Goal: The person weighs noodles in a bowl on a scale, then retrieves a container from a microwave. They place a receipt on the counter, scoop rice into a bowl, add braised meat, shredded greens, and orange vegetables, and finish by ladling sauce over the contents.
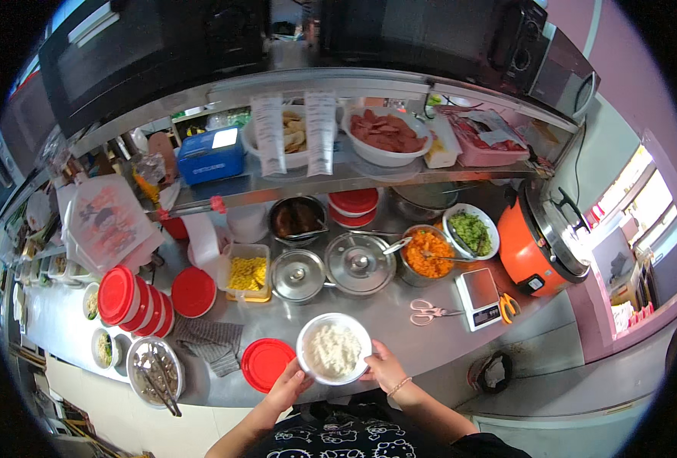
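Note:
I hold a round white bowl (301, 347) of white rice (335, 350) at the front edge of the steel counter. My left hand (290, 384) is closed on the bowl's lower left side, and my right hand (386, 368) grips its right side, with the thumb by the rim. Just left of the bowl, a round red lid (267, 366) lies flat on the counter, close to my left fingers. A grey cloth (215, 345) rests farther left. Pink-handled scissors (424, 311) lie beyond my right hand, beside a white kitchen scale (477, 298).
Two lidded steel pots (360, 263), yellow corn (248, 273), shredded carrot (428, 253) and chopped greens (470, 232) stand behind. An orange cooker (528, 248) is at right. Stacked red-lidded tubs (119, 296) and a steel bowl with tongs (155, 372) are left. A shelf (399, 174) overhangs the back.

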`<control>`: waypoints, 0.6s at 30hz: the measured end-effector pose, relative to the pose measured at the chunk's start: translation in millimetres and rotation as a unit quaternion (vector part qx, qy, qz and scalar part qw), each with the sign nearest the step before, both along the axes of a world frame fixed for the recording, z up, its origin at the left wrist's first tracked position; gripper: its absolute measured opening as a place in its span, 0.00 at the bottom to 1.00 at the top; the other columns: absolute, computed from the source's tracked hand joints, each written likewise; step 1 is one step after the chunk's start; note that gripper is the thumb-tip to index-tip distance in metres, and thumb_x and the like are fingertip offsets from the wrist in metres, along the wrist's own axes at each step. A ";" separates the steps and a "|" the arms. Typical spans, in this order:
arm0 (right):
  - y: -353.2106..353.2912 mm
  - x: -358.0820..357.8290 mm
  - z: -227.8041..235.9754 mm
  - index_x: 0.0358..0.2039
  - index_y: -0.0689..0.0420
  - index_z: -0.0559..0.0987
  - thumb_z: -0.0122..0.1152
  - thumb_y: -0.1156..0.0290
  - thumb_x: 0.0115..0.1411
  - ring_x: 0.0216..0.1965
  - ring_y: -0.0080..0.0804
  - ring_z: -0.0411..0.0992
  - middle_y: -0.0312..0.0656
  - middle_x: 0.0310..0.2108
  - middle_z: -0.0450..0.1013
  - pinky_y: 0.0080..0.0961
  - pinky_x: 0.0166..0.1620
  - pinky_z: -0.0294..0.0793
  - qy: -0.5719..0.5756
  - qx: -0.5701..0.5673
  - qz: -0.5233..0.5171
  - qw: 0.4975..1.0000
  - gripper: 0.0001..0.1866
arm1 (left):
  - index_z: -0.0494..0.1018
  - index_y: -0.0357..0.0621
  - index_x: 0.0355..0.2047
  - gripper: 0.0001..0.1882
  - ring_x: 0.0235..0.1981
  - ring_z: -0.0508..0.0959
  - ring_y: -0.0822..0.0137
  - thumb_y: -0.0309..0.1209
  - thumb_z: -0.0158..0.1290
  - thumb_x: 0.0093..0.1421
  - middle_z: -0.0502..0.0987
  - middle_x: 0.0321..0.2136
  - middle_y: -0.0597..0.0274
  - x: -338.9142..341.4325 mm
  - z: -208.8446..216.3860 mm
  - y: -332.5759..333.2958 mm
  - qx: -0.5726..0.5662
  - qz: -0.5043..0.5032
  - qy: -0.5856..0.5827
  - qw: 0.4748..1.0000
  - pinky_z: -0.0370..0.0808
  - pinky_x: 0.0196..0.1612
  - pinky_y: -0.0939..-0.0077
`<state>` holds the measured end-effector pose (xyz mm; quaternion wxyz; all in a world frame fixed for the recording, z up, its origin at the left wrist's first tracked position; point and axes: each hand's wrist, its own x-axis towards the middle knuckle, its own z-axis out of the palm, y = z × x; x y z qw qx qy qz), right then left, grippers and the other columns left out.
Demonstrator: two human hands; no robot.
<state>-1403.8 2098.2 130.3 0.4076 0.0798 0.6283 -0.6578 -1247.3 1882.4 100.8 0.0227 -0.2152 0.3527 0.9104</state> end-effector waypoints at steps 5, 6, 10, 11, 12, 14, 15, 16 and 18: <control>37.8 -42.8 44.5 0.66 0.56 0.53 0.55 0.68 0.63 0.33 0.27 0.73 0.43 0.42 0.70 0.25 0.30 0.80 0.044 -0.004 0.110 0.993 0.34 | 0.54 0.34 0.61 0.28 0.55 0.72 0.56 0.34 0.44 0.65 0.68 0.56 0.47 -58.0 12.3 41.6 0.001 0.032 -0.051 0.998 0.69 0.59 0.59; 50.6 -59.0 48.4 0.66 0.56 0.55 0.52 0.65 0.66 0.34 0.28 0.73 0.44 0.45 0.70 0.27 0.31 0.80 0.067 -0.035 0.092 0.993 0.31 | 0.50 0.39 0.65 0.30 0.62 0.64 0.54 0.39 0.40 0.66 0.61 0.61 0.51 -68.5 13.5 51.3 0.002 0.013 -0.008 1.000 0.61 0.64 0.53; 117.8 -173.6 55.9 0.59 0.55 0.63 0.51 0.64 0.66 0.33 0.29 0.73 0.41 0.45 0.71 0.26 0.34 0.78 0.127 -0.034 -0.098 0.986 0.23 | 0.51 0.41 0.64 0.32 0.61 0.65 0.57 0.44 0.43 0.65 0.62 0.62 0.54 -104.1 22.1 101.3 0.046 0.091 0.046 0.994 0.63 0.63 0.58; 136.5 -209.0 57.9 0.59 0.55 0.65 0.54 0.63 0.64 0.30 0.24 0.72 0.40 0.40 0.71 0.21 0.30 0.75 0.173 0.025 -0.115 0.978 0.24 | 0.52 0.40 0.64 0.32 0.61 0.66 0.57 0.43 0.43 0.65 0.62 0.61 0.54 -112.9 24.0 113.9 0.064 0.115 0.072 0.989 0.63 0.63 0.60; 153.3 -240.8 58.8 0.58 0.57 0.65 0.53 0.62 0.64 0.26 0.21 0.70 0.39 0.38 0.71 0.19 0.28 0.72 0.219 0.031 -0.134 0.966 0.24 | 0.52 0.40 0.64 0.32 0.61 0.66 0.57 0.44 0.43 0.65 0.62 0.61 0.55 -119.9 25.7 125.3 0.064 0.124 0.042 0.989 0.63 0.63 0.59; 179.9 -309.0 62.6 0.59 0.61 0.64 0.52 0.64 0.64 0.25 0.19 0.68 0.39 0.37 0.71 0.18 0.27 0.71 0.241 0.049 -0.149 0.958 0.25 | 0.52 0.42 0.64 0.32 0.61 0.66 0.57 0.44 0.43 0.65 0.62 0.62 0.56 -133.0 27.4 144.5 0.083 0.149 0.009 0.985 0.63 0.63 0.59; 183.1 -342.5 60.9 0.60 0.61 0.63 0.51 0.65 0.65 0.25 0.19 0.67 0.39 0.37 0.69 0.17 0.26 0.70 0.272 0.042 -0.178 0.945 0.25 | 0.52 0.40 0.64 0.32 0.60 0.66 0.56 0.43 0.44 0.65 0.62 0.61 0.54 -136.8 27.9 152.7 0.083 0.150 0.035 0.985 0.63 0.63 0.58; 184.6 -378.9 61.1 0.62 0.61 0.61 0.50 0.66 0.64 0.24 0.19 0.66 0.39 0.37 0.68 0.17 0.25 0.69 0.260 0.044 -0.182 0.947 0.27 | 0.51 0.41 0.65 0.34 0.62 0.64 0.56 0.45 0.44 0.64 0.60 0.62 0.54 -141.2 27.6 158.7 0.051 0.133 0.030 0.989 0.61 0.64 0.56; 176.9 -447.6 58.8 0.54 0.52 0.69 0.56 0.66 0.60 0.25 0.20 0.63 0.33 0.41 0.66 0.17 0.29 0.70 0.212 0.019 -0.242 0.947 0.21 | 0.47 0.45 0.67 0.37 0.64 0.59 0.54 0.48 0.44 0.63 0.57 0.64 0.56 -146.7 27.0 166.9 -0.001 0.107 0.028 0.994 0.56 0.66 0.54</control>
